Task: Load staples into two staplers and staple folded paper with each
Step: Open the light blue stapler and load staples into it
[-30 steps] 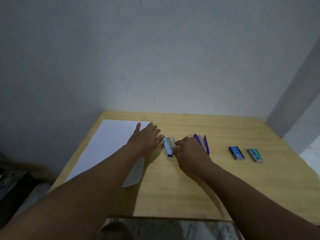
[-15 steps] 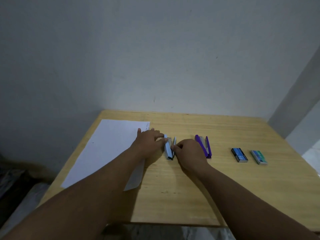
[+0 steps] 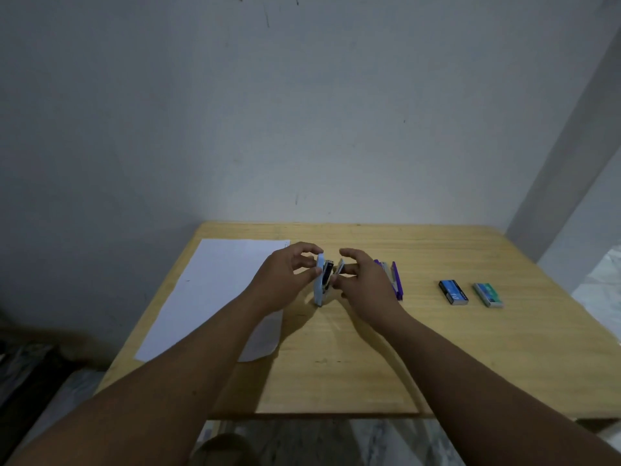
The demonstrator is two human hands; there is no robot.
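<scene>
While both hands worked the light blue stapler (image 3: 320, 280) apart, everything else waited on the wooden table (image 3: 437, 348).

Left hand (image 3: 285, 280) pinched the stapler's top cover and right hand (image 3: 364, 285) gripped its base, presumably to bare the staple channel (its front end rested on the table). Left of the stapler lay the paper (image 3: 215, 290); right of it the purple stapler (image 3: 393, 279), then the blue staple box (image 3: 453, 292) and green staple box (image 3: 489, 294), likely kept within reach.

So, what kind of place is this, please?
Probably a plain room at home or a small office, used as a desk corner: a bare wooden table set against a grey painted wall, with paper, staplers and staple boxes on it.
</scene>
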